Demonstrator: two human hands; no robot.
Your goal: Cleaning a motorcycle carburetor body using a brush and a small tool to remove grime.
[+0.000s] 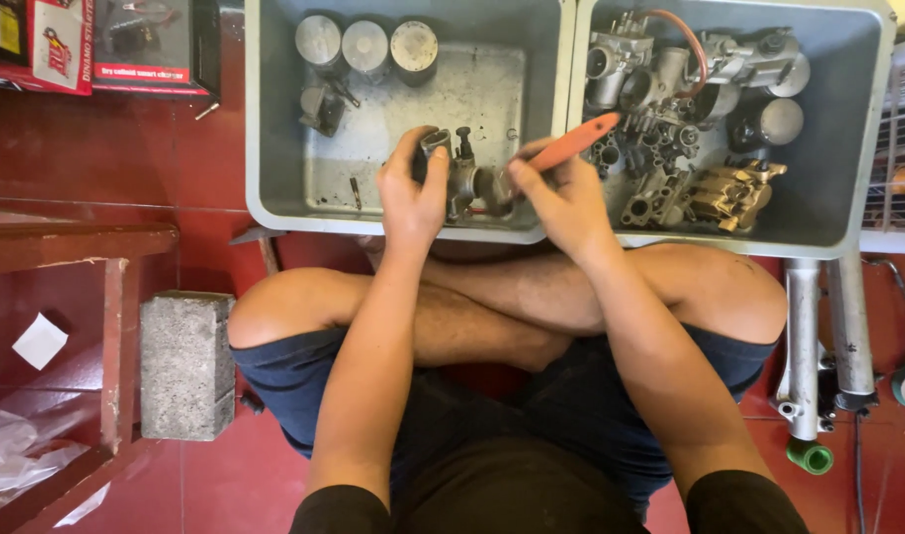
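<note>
My left hand (413, 198) grips a small metal carburetor body (462, 178) over the near edge of the left grey tub (274, 148). My right hand (561, 203) holds an orange-handled brush (576, 141) whose head rests against the carburetor's right side. I sit cross-legged on the red floor with both forearms reaching forward over my knees.
The left tub holds three metal pistons (365, 44) and a small part (322, 107). The right grey tub (848, 198) is packed with carburetors and fittings (690, 109). A concrete block (185, 364) and a wooden bench (77, 247) stand left. Fork tubes (804, 346) lie right.
</note>
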